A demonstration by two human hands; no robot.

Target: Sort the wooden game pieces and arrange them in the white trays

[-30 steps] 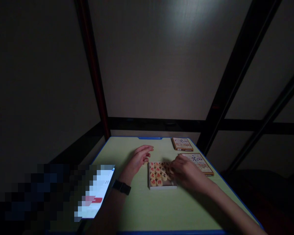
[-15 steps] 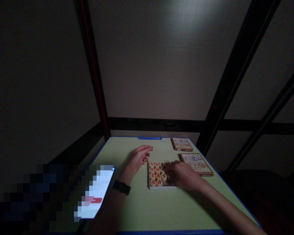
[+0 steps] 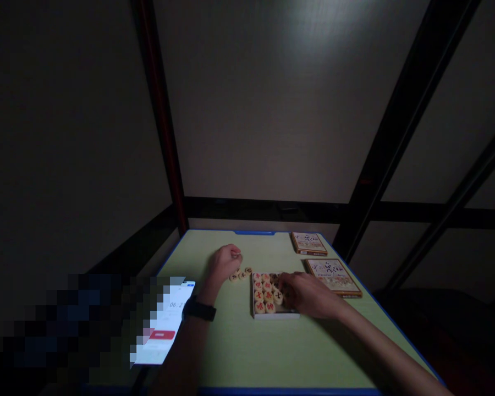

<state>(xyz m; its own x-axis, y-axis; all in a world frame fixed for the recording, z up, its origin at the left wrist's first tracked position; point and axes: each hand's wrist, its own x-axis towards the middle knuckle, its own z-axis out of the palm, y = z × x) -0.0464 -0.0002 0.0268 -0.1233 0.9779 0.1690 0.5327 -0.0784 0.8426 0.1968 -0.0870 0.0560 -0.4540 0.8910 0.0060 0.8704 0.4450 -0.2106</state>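
A shallow white-edged box (image 3: 277,315) in the middle of the table holds rows of round wooden Chinese chess pieces (image 3: 268,296), red characters at the left, black further right. My right hand (image 3: 309,291) reaches over the box's right side, its fingers bent down and closed on a Chinese chess piece, mostly hidden by the hand. Left of the box, several loose black-marked pieces (image 3: 241,274) lie on the table. Just behind them my left hand (image 3: 225,260) is curled, with a dark watch on the wrist; whatever is in its fingers is hidden.
The green table (image 3: 247,352) has a blue rim. Two Chinese chess boxes stand at the right, one nearer (image 3: 333,276) and one at the back (image 3: 309,242). A lit phone (image 3: 167,324) is at the left by my forearm. A wall (image 3: 264,121) rises behind the table.
My left hand has moved left and its fingers have curled in, so more of the loose pieces show. My right hand stays over the box's right side.
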